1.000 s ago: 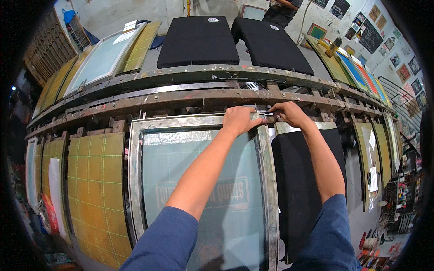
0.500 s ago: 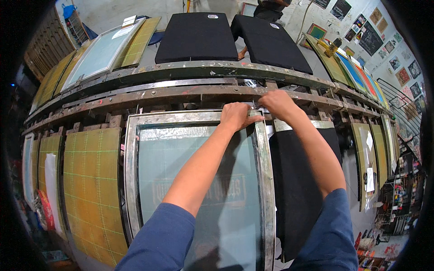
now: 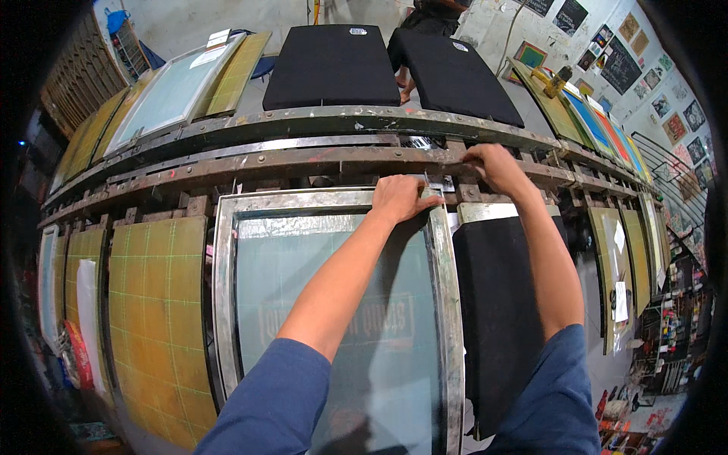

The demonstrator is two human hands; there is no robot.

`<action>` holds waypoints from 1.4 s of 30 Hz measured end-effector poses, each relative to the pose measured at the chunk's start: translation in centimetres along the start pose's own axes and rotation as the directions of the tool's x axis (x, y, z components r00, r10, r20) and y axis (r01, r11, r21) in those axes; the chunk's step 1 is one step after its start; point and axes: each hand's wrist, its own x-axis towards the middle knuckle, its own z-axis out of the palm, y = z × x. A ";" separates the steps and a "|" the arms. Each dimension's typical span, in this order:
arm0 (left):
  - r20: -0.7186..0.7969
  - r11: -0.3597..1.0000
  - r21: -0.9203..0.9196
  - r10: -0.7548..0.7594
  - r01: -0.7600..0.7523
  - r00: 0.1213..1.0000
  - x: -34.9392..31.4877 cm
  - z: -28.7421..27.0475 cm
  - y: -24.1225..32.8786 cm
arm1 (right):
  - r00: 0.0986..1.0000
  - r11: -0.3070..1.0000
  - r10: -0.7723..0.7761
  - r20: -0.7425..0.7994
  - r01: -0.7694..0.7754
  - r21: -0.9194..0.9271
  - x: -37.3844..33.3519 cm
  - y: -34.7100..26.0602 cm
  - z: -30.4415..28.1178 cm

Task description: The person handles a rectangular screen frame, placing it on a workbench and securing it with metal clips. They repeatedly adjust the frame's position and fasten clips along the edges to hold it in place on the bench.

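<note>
A silk-screen frame (image 3: 224, 288) with pale blue mesh (image 3: 303, 265) lies before me, a faint mirrored text design showing in it. My left hand (image 3: 400, 199) is closed over its far right corner, fingers over the far edge and thumb pointing right. Just beyond that corner, a small metal fitting (image 3: 444, 184) sits by the rail. Up and to the right, my right hand (image 3: 493, 168) is curled over the brown metal rail (image 3: 356, 156), thumb and fingers drawn together; whatever they hold is too small to make out. Below my right forearm lies a black fabric-covered board (image 3: 497, 303).
Yellow-brown boards with green grid lines (image 3: 155, 303) stand to the left. Past the rails are two black-covered boards (image 3: 330, 68), another screen frame (image 3: 163, 98) and a bottle (image 3: 559, 80). A person (image 3: 428, 23) stands at the back.
My right hand has moved right and slightly up, away from the frame's corner. My left hand stays on the corner.
</note>
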 end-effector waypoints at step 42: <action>0.029 0.999 -0.003 -0.033 0.033 0.999 -0.1 -0.6 -0.1 | 0.980 0.874 0.141 0.138 -0.189 0.448 -1.5 2.6 5.7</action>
